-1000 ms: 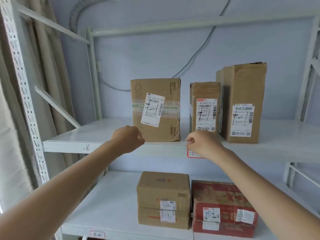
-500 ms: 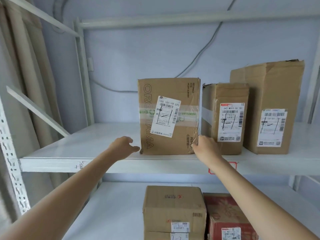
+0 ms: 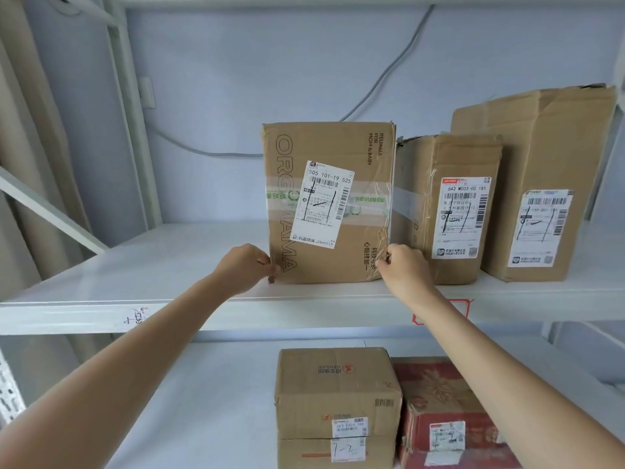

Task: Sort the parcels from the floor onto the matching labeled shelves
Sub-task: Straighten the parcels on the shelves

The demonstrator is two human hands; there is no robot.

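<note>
A brown cardboard parcel (image 3: 358, 211) with a white shipping label marked "1-1" stands upright on the upper white shelf (image 3: 135, 275). My left hand (image 3: 245, 267) pinches its lower left corner. My right hand (image 3: 404, 265) pinches its lower right corner, by the crumpled tape. To its right stand two more brown parcels with "1-1" labels, a narrow one (image 3: 449, 211) and a taller one (image 3: 548, 184). A red-edged shelf tag (image 3: 463, 309) on the shelf's front lip is partly hidden by my right forearm.
On the lower shelf (image 3: 209, 401) sit a stack of two brown boxes (image 3: 338, 394) labelled "1-2" and a red box (image 3: 439, 411). The white rack upright (image 3: 135, 106) and a diagonal brace (image 3: 50, 211) stand left. A grey cable (image 3: 389, 79) runs along the back wall.
The view has come closer to the shelf. My left hand moved right onto the parcel's lower left corner, and both hands now pinch its bottom corners.
</note>
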